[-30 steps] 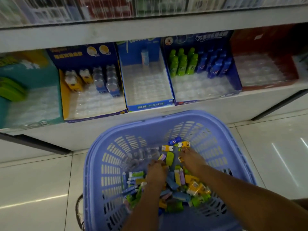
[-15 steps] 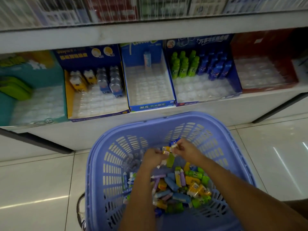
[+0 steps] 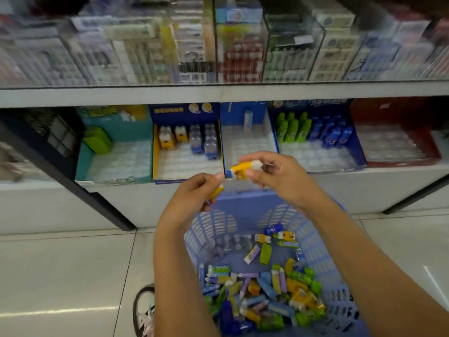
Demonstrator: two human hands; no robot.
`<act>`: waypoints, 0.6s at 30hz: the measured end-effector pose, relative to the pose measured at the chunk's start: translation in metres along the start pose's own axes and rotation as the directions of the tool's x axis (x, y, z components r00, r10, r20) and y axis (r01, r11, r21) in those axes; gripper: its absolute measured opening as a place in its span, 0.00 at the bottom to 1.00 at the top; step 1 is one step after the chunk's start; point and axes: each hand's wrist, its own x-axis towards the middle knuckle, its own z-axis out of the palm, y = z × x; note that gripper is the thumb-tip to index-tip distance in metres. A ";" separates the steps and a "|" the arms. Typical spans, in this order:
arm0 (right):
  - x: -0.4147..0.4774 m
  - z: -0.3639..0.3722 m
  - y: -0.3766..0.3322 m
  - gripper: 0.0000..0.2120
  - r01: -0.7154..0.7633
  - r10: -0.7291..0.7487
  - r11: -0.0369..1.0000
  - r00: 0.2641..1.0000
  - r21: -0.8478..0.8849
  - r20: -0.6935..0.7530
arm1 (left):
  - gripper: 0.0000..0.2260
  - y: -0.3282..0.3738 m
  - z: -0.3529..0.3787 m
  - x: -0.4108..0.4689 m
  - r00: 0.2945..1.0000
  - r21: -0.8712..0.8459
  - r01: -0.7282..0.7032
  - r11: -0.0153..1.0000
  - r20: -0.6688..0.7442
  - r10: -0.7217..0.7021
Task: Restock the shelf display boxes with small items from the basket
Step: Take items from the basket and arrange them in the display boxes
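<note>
Above the basket [image 3: 243,203], the left hand [image 3: 192,198] grips a yellow item [image 3: 217,190] and the right hand [image 3: 279,177] pinches a yellow-and-white item [image 3: 243,170], both held toward the yellow-walled display box [image 3: 156,152] beyond the basket (matching stock stands there), probably for slotting in.

Left hand [image 3: 194,193] and right hand [image 3: 274,177] raised, each seemingly pinching a yellow item [image 3: 243,170].

Display boxes [image 3: 184,164] on shelf [image 3: 364,189], basket [image 3: 218,224] on floor [image 3: 60,276]

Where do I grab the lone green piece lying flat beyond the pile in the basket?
Probably pinch the green piece across its long sides at mid-length, from straight above: it lies flat on the basket floor, apart from the pile, walled in sideways.
</note>
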 end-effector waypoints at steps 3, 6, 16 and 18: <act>0.032 0.024 -0.022 0.12 0.109 -0.117 0.973 0.993 -0.202 -0.031 | 0.13 0.004 -0.018 -0.004 0.985 -0.089 -0.098 0.991 -0.150 0.084; 0.075 0.053 -0.034 0.11 0.191 -0.234 0.944 0.962 -0.270 -0.137 | 0.11 -0.001 -0.031 -0.004 0.954 -0.188 -0.116 0.975 -0.294 0.057; 0.176 0.099 -0.025 0.13 0.139 -0.175 0.592 0.984 -0.794 0.041 | 0.15 -0.019 -0.059 -0.013 0.837 -0.338 -0.258 0.905 -0.546 0.035; 0.179 0.097 -0.027 0.12 0.171 -0.192 0.563 0.979 -0.808 0.073 | 0.14 -0.021 -0.063 -0.015 0.828 -0.341 -0.262 0.903 -0.560 0.029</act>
